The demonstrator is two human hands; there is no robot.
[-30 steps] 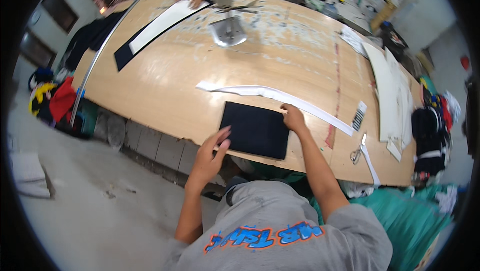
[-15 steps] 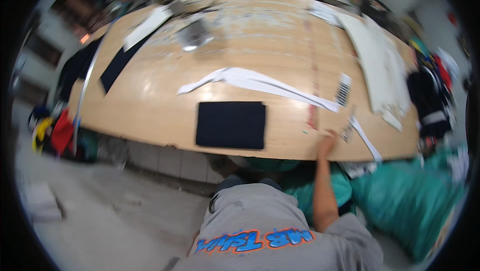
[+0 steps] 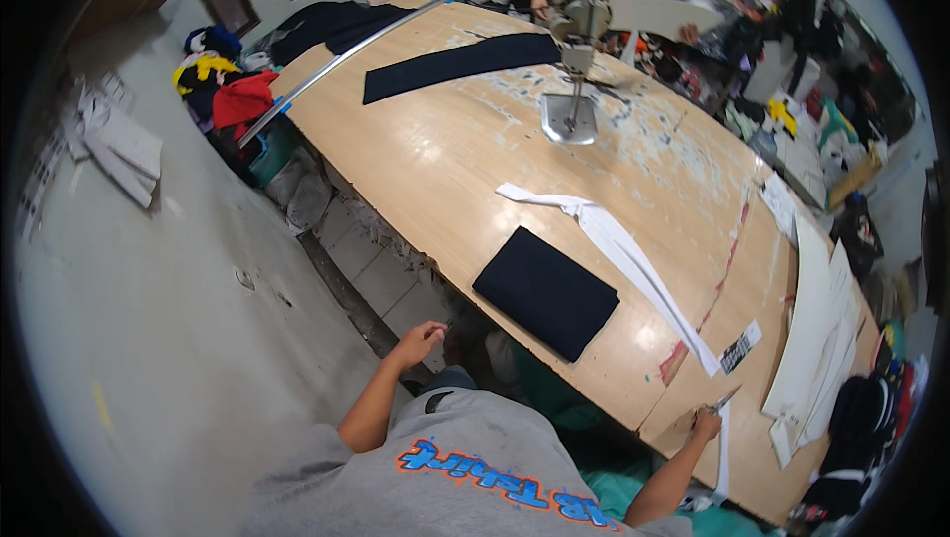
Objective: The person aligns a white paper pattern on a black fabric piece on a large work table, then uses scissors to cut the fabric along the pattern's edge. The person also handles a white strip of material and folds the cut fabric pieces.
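My right hand (image 3: 706, 424) is at the table's near right edge, fingers closed round the handles of metal scissors (image 3: 729, 398), whose blades point away from me. A narrow white strip (image 3: 723, 453) hangs over the edge beside this hand. My left hand (image 3: 420, 343) hovers off the near edge, left of the folded black cloth (image 3: 547, 292). Its fingers are loosely bent, with nothing visible in them. Beyond the folded cloth lies a long white fabric strip (image 3: 633, 255). A card with a black-and-white pattern (image 3: 740, 347) rests near the strip's end.
A cutting arm (image 3: 582, 37) with a flat metal base (image 3: 569, 119) stands on the wooden table (image 3: 445, 161). A black fabric strip (image 3: 460, 65), a metal rail (image 3: 346, 62) and white pattern sheets (image 3: 807, 329) lie around. Another person's hand (image 3: 539, 7) shows at the far side. Clothes pile up (image 3: 242, 97) at left.
My view has turned leftward. My right hand, earlier beside the scissors on the table, now grips them. My left hand has come into view.
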